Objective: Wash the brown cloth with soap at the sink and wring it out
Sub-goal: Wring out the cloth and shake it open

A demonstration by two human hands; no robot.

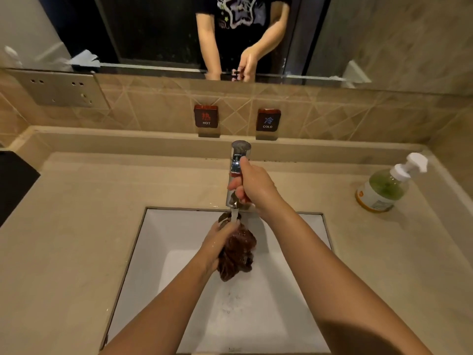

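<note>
Over the white sink [179, 226], the left hand [221, 239] held the brown cloth [239, 252]. Its fingers were curled round the top of the cloth and squeezed it into a bunch. The cloth was wet and dark, and its loose end hung down over the bowl of the sink without touching the bottom.

A thin stream of water [234, 217] ran from the shiny tap [236, 160] onto the top of the cloth and the fingers that held it. The right hand [256, 188] was on the tap. Its fingers were wrapped round the tap's lower part, and the thumb lay up along the top. Both hands looked wet. Small drops and bubbles lay on the sink's floor, below the cloth.

A soap bottle [384, 188] with green soap and a white pump stood on the counter [76, 213], well off to the right of the sink. Nobody touched it.

On the tiled wall behind the tap were two little dark signs. The red one [206, 116] said HOT and the blue one [268, 119] said COLD. Above them hung a mirror [153, 34], which showed the person's arms and a black shirt.
</note>
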